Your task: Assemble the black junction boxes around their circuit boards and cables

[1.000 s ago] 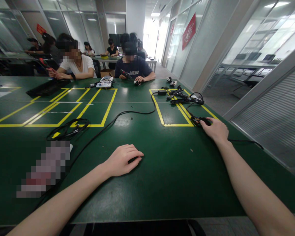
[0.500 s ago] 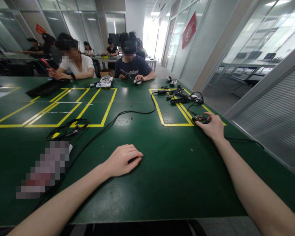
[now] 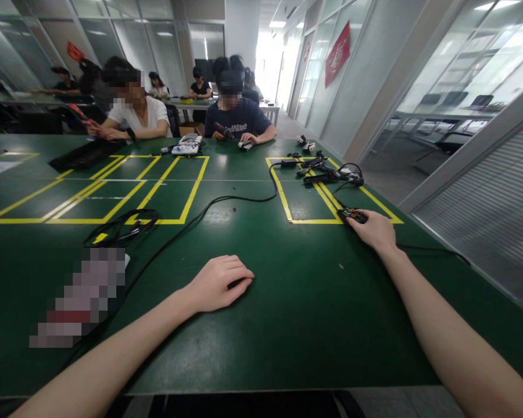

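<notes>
My left hand (image 3: 222,283) rests on the green table, palm down. Its fingers lie together and loosely curled, with the thumb tip close to the index fingertip and nothing visible between them. Further off to the right, my right hand (image 3: 377,231) is closed over a small dark circuit board with coloured wires (image 3: 354,215). The thumb is at its near side, and the other fingers, partly hidden, cover its right end. The board lies by the corner of a yellow tape frame, and a thin black cable leads from it toward a heap of black parts (image 3: 320,169).
A coiled black cable (image 3: 122,228) lies at left, above a blurred flat object (image 3: 85,296). One long cable (image 3: 213,202) crosses the green table (image 3: 287,313). Two people sit opposite, near a white device (image 3: 187,145) and a black tray (image 3: 85,155). White pieces (image 3: 305,143) lie far right.
The fingers of my right hand, earlier spread above the circuit board, have come down and closed over it. My left hand has stayed in place.
</notes>
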`<state>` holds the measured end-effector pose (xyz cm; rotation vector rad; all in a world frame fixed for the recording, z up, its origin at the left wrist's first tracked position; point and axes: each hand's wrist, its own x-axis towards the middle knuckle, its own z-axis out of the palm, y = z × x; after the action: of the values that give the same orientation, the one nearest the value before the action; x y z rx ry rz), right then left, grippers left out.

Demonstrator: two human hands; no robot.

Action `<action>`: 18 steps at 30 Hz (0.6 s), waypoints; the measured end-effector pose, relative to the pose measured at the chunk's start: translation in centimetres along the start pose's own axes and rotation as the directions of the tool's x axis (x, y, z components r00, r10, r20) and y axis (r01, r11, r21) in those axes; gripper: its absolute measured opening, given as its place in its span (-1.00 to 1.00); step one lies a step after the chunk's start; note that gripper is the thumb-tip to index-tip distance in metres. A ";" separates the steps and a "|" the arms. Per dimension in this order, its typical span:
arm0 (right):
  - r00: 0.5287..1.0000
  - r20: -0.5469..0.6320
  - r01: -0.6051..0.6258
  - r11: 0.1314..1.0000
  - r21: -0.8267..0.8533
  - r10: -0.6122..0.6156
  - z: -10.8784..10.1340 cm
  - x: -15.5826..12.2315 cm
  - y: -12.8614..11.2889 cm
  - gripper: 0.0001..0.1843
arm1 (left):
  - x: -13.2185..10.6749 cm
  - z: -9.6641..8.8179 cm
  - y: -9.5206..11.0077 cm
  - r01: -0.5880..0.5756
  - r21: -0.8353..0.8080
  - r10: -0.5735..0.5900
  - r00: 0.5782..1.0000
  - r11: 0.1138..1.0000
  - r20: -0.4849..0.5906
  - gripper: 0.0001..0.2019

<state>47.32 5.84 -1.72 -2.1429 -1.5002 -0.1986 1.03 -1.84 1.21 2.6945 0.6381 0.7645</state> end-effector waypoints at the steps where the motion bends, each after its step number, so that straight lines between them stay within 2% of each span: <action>1: 0.999 0.031 -0.008 1.000 -0.013 0.009 -0.2 -0.2 -0.9 -0.56 | 0.0 0.0 0.0 -0.003 -0.001 0.003 1.000 1.000 0.000 -0.79; 3: 0.996 0.078 0.038 0.999 0.002 -0.038 -0.5 -0.9 -2.9 -0.55 | 0.0 0.1 -0.1 -0.007 -0.002 0.007 1.000 1.000 -0.003 -0.80; 6: 0.977 0.128 0.160 0.983 0.086 -0.171 -0.4 -2.6 -6.4 -0.57 | 0.1 0.3 -0.2 -0.009 -0.004 0.009 1.000 1.000 -0.010 -0.80; 8: 0.944 0.151 0.263 0.946 0.188 -0.293 -0.1 -4.1 -8.7 -0.60 | 0.1 0.3 -0.2 -0.018 -0.003 0.018 1.000 1.000 -0.020 -0.81; 10: 0.883 0.167 0.368 0.868 0.332 -0.438 0.1 -5.9 -11.0 -0.61 | 0.1 0.3 -0.2 -0.024 0.008 0.024 0.999 1.000 -0.042 -0.81; 12: 0.783 0.156 0.469 0.737 0.487 -0.602 0.0 -8.0 -13.1 -0.62 | 0.1 0.1 -0.1 -0.020 0.031 0.023 0.996 0.999 -0.085 -0.80; 14: 0.636 0.151 0.535 0.573 0.621 -0.757 -0.5 -10.0 -14.9 -0.64 | 0.1 0.0 -0.1 -0.006 0.053 0.013 0.991 0.999 -0.137 -0.78; 16: 0.493 0.135 0.550 0.428 0.717 -0.860 -1.2 -11.7 -16.2 -0.62 | 0.0 -0.2 -0.1 0.009 0.059 0.001 0.986 0.998 -0.168 -0.73; 18: 0.402 0.106 0.528 0.325 0.785 -0.909 -2.0 -12.8 -17.0 -0.62 | 0.0 -0.2 -0.2 0.014 0.044 -0.007 0.987 0.999 -0.162 -0.70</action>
<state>27.31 -1.45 0.45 -0.7431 -2.3905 0.6260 0.84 -1.67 1.30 2.6859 0.7137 0.9856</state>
